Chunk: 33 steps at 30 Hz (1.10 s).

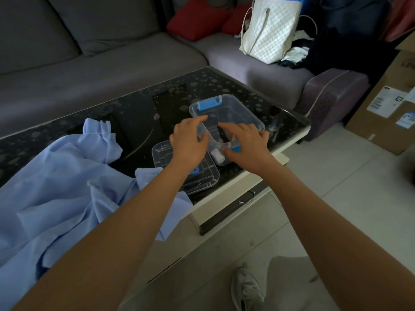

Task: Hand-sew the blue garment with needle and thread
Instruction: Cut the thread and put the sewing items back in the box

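Note:
A light blue garment (62, 187) lies crumpled over the left part of the dark glass table (139, 113) and hangs off its front edge. A clear plastic box (238, 111) with a blue latch stands at the table's right; a white thread spool (218, 155) and a dark item lie inside. Its clear lid (205, 178) lies flat in front of it. My left hand (188, 142) rests at the box's near left rim with fingers apart. My right hand (247, 144) reaches over the near rim above the spool, fingers spread. No needle is visible.
A grey corner sofa (89, 63) wraps behind the table, with red cushions (197, 19), a white patterned bag (271, 28) and dark clothes on it. Cardboard boxes (390, 102) stand at the right. A grey sneaker (247, 288) rests on the pale tiled floor below.

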Motion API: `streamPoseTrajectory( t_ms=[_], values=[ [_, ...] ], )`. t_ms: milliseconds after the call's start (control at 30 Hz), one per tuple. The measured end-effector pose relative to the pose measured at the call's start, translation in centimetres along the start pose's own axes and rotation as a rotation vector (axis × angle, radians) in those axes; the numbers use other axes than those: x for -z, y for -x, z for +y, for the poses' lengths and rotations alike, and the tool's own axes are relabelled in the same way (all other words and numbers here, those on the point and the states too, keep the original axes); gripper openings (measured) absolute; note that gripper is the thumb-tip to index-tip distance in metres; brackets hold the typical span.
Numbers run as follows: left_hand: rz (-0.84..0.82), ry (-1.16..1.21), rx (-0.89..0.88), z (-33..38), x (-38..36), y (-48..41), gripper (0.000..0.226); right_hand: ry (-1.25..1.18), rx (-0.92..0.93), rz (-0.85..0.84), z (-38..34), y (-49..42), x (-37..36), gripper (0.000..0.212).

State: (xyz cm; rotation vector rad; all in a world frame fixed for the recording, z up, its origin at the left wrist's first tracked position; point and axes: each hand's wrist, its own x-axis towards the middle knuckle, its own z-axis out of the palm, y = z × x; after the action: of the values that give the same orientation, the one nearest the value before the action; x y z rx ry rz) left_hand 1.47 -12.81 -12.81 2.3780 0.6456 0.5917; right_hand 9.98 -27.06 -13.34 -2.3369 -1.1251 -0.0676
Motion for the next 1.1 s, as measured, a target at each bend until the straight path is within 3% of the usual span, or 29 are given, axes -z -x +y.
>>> streamPoseTrajectory(
  t_ms=[133, 200, 267, 367, 467, 567, 667, 833, 900, 967, 1100],
  values=[
    [-0.111, 0.099, 0.102, -1.2, 1.2, 1.1, 0.035, 0.182, -0.015, -0.076, -0.2, -0.3, -0.4, 0.035],
    [-0.146, 0.045, 0.129, -2.2, 1.8, 2.0, 0.028, 0.117, 0.007, 0.016, -0.1, -0.3, -0.5, 0.042],
    [-0.216, -0.03, 0.179, -3.4, 2.0, 3.0, 0.024, 0.018, 0.143, 0.145, -0.7, -0.4, -0.6, 0.046],
    [-0.32, -0.147, 0.183, -4.9, 2.4, 5.1, 0.022, -0.026, 0.39, 0.195, -3.0, 0.0, -1.0, 0.03],
    [-0.398, -0.258, 0.096, -5.9, 3.3, 7.0, 0.019, -0.033, 0.469, -0.028, -4.5, 1.0, -2.3, 0.016],
    [-0.422, -0.398, 0.051, -7.2, 4.6, 8.1, 0.025, 0.084, 0.374, -0.308, -5.2, 2.1, -3.5, 0.023],
    [-0.461, -0.388, 0.088, -8.3, 5.8, 8.8, 0.02, 0.201, 0.354, -0.449, -5.7, 3.0, -4.7, 0.03],
    [-0.284, -0.234, 0.036, -9.1, 7.2, 9.6, 0.005, 0.324, 0.363, -0.424, -6.5, 3.2, -5.5, 0.025],
    [-0.262, -0.214, 0.102, -9.5, 7.5, 9.8, 0.012, 0.338, 0.394, -0.461, -6.4, 3.0, -5.4, 0.015],
    [-0.307, -0.369, 0.232, -9.8, 8.0, 9.7, 0.011, 0.293, 0.396, -0.449, -6.5, 3.0, -5.1, 0.008],
    [-0.315, -0.441, 0.36, -9.8, 8.9, 9.5, 0.023, 0.051, 0.378, -0.188, -6.9, 2.4, -3.5, 0.007]
  ],
)
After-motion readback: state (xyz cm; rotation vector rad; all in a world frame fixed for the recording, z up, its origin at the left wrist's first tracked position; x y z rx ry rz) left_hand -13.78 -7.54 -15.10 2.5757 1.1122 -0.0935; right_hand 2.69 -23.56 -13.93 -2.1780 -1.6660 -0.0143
